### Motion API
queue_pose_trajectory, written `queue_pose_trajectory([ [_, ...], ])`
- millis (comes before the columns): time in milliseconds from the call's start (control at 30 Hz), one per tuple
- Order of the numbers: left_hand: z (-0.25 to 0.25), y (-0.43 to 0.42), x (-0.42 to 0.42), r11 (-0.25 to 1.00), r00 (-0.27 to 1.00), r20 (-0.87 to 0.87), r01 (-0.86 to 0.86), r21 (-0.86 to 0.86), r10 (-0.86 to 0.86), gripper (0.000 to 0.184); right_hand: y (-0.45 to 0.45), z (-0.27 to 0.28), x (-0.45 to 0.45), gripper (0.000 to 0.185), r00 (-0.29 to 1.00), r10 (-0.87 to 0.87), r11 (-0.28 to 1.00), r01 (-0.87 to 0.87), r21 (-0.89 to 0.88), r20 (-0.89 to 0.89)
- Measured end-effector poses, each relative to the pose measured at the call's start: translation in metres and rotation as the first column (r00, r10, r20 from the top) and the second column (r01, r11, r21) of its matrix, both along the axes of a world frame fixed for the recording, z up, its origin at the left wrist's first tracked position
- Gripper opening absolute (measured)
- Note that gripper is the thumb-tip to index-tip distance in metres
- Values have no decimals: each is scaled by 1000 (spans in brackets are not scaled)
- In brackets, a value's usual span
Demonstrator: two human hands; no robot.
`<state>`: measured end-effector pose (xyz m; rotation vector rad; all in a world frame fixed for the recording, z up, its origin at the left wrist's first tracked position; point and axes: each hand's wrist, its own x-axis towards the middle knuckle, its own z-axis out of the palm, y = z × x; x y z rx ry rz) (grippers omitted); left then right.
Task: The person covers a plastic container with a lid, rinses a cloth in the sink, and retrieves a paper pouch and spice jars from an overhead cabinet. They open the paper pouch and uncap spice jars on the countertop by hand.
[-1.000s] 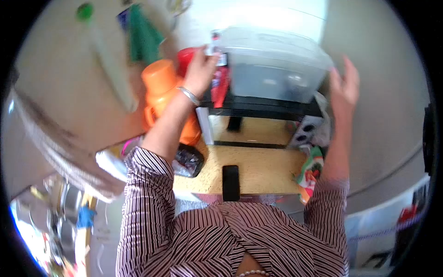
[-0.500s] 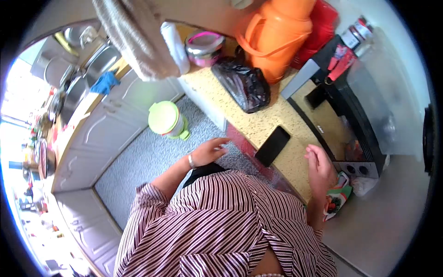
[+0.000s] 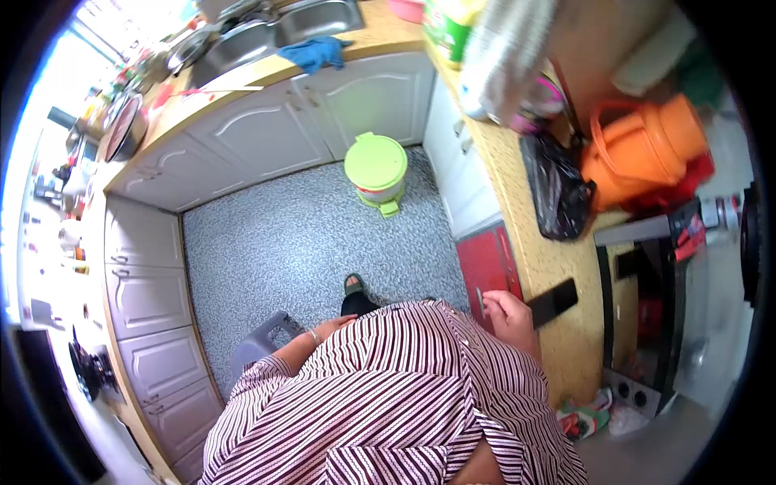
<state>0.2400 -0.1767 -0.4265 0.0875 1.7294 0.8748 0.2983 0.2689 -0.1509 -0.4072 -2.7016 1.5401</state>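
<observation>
Right grip [image 3: 512,318] beside black phone [image 3: 554,302]

The phone [image 3: 553,302] lies on the worktop [image 3: 566,352], the right hand [image 3: 509,317] just to its left. Beyond the phone sits the bag [image 3: 556,194]; beyond it and to its right, the jug [image 3: 638,153]. The microwave [image 3: 630,311] stands to the phone's right. On the floor [image 3: 275,230], well left of the phone and farther ahead, stands the bin [image 3: 376,166]; the stool [image 3: 257,346] is farther left, slightly nearer.

Shirt [image 3: 388,364]: dark and white stripes, running diagonally at front. Bracelet [image 3: 314,335]: narrow, silver-toned. Lower garment [image 3: 357,304]: black. Sandal [image 3: 353,284]: dark green, open-toed.
</observation>
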Motion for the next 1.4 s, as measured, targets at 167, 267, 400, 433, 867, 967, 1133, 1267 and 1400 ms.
queue_pose_trajectory([
  [167, 26, -48, -5, 972, 977, -32, -208, 113, 213, 61, -55, -19, -66, 18, 981, 192, 979, -192, 66, 4],
  [267, -49, -88, -5, 856, 868, 12, -492, 160, 497, 54, -100, -3, -123, 22, 945, 327, 938, -322, 127, -14],
  [400, -66, -129, -17, 852, 832, -208, -523, 17, 515, 48, -162, 32, -182, 29, 902, 430, 890, -430, 150, 40],
  [433, -65, -133, -23, 820, 793, -231, -571, 40, 563, 45, -174, 37, -195, 30, 888, 458, 873, -458, 167, 39],
  [867, 9, -171, -169, 833, 600, -584, -463, 304, 547, 34, -323, 272, -349, 14, 112, 660, -448, -736, -508, -743],
  [967, 52, -165, -191, 856, 662, -572, -493, 153, 484, 34, -362, 263, -350, 29, 529, 508, -419, -538, -732, -680],
  [1133, 63, -172, -202, 690, 673, -183, -723, 43, 717, 38, -363, 254, -407, 15, 645, 269, -480, -555, -680, -716],
  [1267, 105, -175, -239, 687, 688, -182, -722, -81, 702, 39, -373, 258, -480, 14, 550, 196, -567, -612, -551, -812],
  [1400, 91, -196, -266, 675, 659, -258, -737, -34, 707, 36, -370, 271, -502, 20, 661, 233, -593, -486, -642, -714],
])
